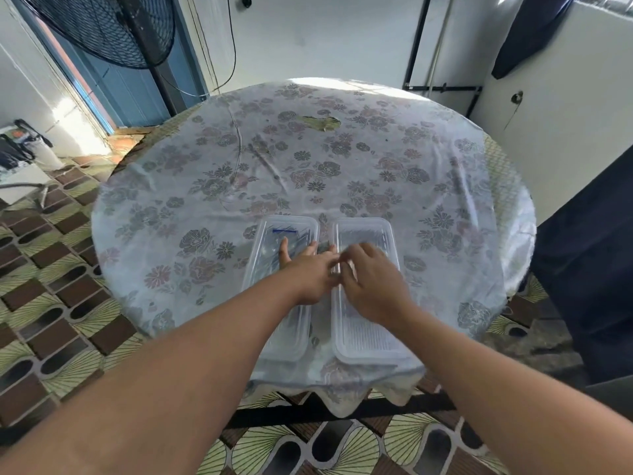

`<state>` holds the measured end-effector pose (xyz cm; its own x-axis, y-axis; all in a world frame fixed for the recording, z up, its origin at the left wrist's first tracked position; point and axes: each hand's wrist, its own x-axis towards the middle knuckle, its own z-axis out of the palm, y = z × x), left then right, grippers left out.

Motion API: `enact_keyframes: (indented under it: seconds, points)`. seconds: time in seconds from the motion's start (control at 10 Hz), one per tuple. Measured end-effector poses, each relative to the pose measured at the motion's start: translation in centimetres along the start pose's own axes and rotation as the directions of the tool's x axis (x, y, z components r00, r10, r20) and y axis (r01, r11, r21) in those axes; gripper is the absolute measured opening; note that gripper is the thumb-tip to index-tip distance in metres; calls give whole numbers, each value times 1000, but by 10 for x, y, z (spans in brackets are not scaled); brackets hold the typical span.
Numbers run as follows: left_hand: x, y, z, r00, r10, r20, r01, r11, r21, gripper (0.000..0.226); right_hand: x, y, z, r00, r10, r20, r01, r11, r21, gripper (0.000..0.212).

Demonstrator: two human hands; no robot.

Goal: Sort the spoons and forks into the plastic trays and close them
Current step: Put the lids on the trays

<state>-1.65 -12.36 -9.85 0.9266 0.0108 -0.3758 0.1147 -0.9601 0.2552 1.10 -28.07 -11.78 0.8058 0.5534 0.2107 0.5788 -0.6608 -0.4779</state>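
No legible text anywhere. Trays [363, 337] unmarked apart from one short blue stroke, not lettering, inside the left one. Tablecloth [205, 186] floral only. Walls, fan [102, 29] show no signs.

left hand [310, 274]: bare, no rings | right hand [371, 282]: bare | forearms: bare, sleeveless

Single head-worn wide-angle cam, no second view so no overlap. Looks forward and down from above the near edge of the round table [342, 173]. Both forearms enter from the bottom corners. Trays sit close, centre-low; far wall and fan [113, 29] fill the top. Strong barrel distortion at edges.
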Motion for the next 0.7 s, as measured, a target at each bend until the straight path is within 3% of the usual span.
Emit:
enact_keyframes:
  seconds: [0.1, 0.2, 0.5, 0.6, 0.7]
  points:
    - [3, -2, 1, 1000, 1, -4, -1, 1000, 16, 68, 53, 4, 5, 980, 110, 166, -91, 989, -115, 52]
    - [6, -2, 3, 1000, 20, 0, -20, 996, 86, 86, 85, 16, 12, 921, 186, 341, -109, 966, -234, 60]
    - [3, -7, 6, 999, 39, 11, -40, 994, 100, 91, 92, 27, 21, 891, 209, 403, -96, 954, -283, 61]
    - [3, -5, 5, 998, 48, 46, -52, 996, 78, 90, 86, 28, 11, 863, 182, 472, -145, 983, -115, 61]
    - [-9, -10, -10, 997, 52, -51, -60, 981, -187, 77, 52, 28, -33, 915, 227, 332, -346, 866, 362, 57]
